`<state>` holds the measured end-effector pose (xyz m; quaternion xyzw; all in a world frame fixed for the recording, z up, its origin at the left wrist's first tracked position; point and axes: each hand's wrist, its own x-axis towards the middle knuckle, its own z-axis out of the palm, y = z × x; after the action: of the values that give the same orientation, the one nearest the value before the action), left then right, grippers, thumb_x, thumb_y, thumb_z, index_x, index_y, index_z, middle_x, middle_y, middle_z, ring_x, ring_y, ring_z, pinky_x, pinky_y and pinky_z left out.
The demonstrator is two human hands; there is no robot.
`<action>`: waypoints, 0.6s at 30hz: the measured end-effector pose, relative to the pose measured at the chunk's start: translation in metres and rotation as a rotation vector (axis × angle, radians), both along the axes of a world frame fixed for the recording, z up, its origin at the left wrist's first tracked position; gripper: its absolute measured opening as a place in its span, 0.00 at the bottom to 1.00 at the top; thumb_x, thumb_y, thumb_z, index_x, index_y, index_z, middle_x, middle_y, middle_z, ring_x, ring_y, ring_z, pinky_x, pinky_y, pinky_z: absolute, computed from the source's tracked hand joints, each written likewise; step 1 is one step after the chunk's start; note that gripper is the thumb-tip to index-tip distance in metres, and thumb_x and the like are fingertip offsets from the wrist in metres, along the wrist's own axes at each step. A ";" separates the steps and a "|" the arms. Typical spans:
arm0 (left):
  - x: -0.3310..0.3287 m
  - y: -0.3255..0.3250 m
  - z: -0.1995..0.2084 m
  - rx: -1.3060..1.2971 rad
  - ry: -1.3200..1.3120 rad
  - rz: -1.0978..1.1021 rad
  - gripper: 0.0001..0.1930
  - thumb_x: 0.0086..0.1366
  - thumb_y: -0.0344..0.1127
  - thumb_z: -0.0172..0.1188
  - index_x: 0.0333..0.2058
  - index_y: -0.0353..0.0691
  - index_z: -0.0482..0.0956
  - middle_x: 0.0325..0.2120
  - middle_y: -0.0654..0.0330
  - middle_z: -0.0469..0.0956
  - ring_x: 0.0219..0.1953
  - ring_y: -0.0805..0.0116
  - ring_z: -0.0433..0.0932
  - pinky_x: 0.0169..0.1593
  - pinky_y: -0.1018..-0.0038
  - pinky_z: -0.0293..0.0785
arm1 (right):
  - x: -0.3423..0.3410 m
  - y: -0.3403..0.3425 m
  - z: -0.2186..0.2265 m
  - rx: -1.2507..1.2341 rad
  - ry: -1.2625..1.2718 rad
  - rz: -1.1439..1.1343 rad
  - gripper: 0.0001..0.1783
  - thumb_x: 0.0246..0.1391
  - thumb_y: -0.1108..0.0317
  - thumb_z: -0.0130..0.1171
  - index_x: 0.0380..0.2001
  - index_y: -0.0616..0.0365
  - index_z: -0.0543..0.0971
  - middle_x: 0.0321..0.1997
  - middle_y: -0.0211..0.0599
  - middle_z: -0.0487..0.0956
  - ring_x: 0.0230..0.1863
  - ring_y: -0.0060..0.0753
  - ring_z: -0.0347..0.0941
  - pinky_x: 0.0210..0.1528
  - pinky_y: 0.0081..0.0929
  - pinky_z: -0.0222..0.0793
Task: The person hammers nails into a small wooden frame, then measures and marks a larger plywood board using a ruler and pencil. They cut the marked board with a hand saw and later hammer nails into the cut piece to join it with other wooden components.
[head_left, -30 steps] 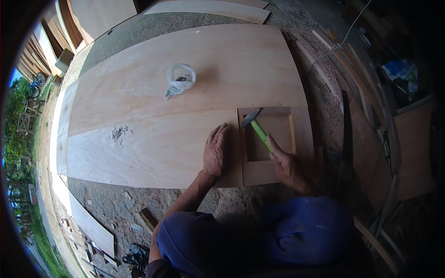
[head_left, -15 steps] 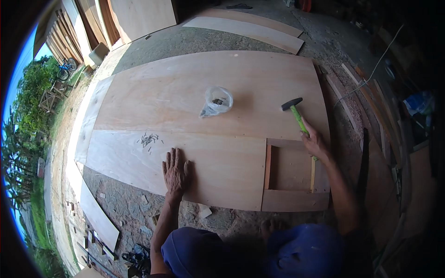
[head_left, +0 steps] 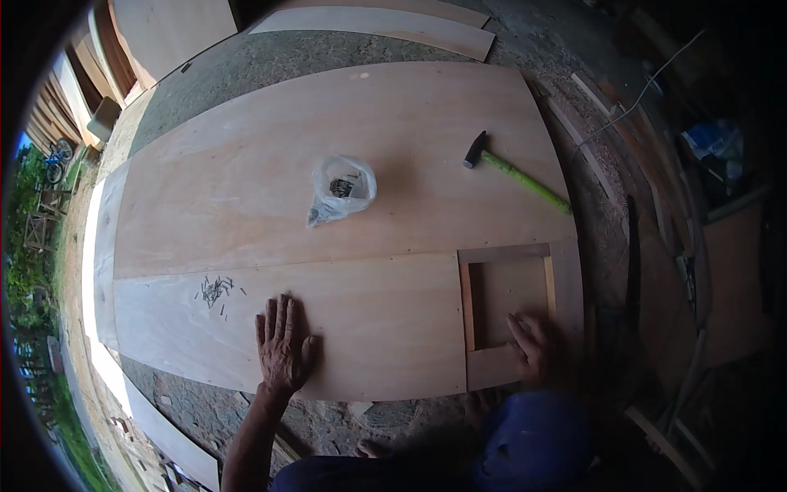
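Left hand flat, fingers spread, on panel by near edge; press evenly. Right hand at cutout, can't tell if holding anything. Hammer lies free near right edge, nails toward left.

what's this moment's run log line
left hand: flat on panel | right hand: at square opening | hammer: on panel | nails: loose pile

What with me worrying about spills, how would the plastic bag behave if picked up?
The bag is probably floppy: its thin plastic looks crumpled. Its base would likely sag under the dark, nail-like pieces inside. Its open mouth suggests they could spill if tipped.
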<state>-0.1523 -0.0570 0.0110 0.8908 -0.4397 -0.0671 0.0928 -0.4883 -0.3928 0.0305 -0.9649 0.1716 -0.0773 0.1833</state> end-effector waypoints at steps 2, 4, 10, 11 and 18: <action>0.005 0.000 0.002 0.034 0.005 -0.114 0.38 0.69 0.51 0.51 0.71 0.35 0.55 0.72 0.45 0.54 0.75 0.43 0.47 0.74 0.45 0.36 | -0.013 0.015 0.010 -0.025 0.116 -0.045 0.27 0.55 0.67 0.63 0.60 0.56 0.76 0.57 0.42 0.74 0.57 0.47 0.71 0.61 0.48 0.64; 0.006 -0.008 0.004 0.080 0.005 -0.255 0.37 0.69 0.48 0.51 0.70 0.33 0.57 0.72 0.43 0.54 0.75 0.44 0.47 0.74 0.45 0.36 | 0.000 0.015 0.018 -0.024 0.186 -0.088 0.29 0.55 0.63 0.62 0.61 0.55 0.75 0.59 0.41 0.74 0.57 0.46 0.71 0.59 0.49 0.63; 0.013 -0.017 0.012 0.179 0.063 -0.467 0.40 0.65 0.52 0.57 0.70 0.37 0.58 0.72 0.47 0.56 0.75 0.43 0.50 0.73 0.40 0.34 | -0.016 0.014 0.000 -0.040 0.176 -0.105 0.29 0.58 0.57 0.61 0.61 0.53 0.75 0.61 0.36 0.73 0.58 0.41 0.70 0.58 0.45 0.64; 0.012 -0.014 0.005 0.114 0.008 -0.492 0.40 0.67 0.52 0.54 0.71 0.36 0.57 0.72 0.46 0.55 0.75 0.43 0.49 0.73 0.40 0.34 | -0.015 0.008 0.008 -0.058 0.162 -0.077 0.29 0.58 0.55 0.62 0.61 0.52 0.75 0.61 0.34 0.73 0.58 0.38 0.70 0.59 0.42 0.65; 0.003 -0.003 0.000 0.172 -0.003 -0.614 0.44 0.68 0.64 0.43 0.70 0.32 0.57 0.72 0.45 0.55 0.75 0.40 0.48 0.73 0.39 0.33 | -0.036 0.012 -0.027 -0.142 0.087 -0.112 0.25 0.61 0.54 0.58 0.60 0.46 0.76 0.63 0.34 0.73 0.61 0.38 0.70 0.63 0.43 0.64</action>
<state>-0.1490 -0.0602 0.0109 0.7210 -0.6811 -0.1275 -0.0083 -0.5244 -0.3804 0.0031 -0.9668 0.2272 -0.0573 0.1023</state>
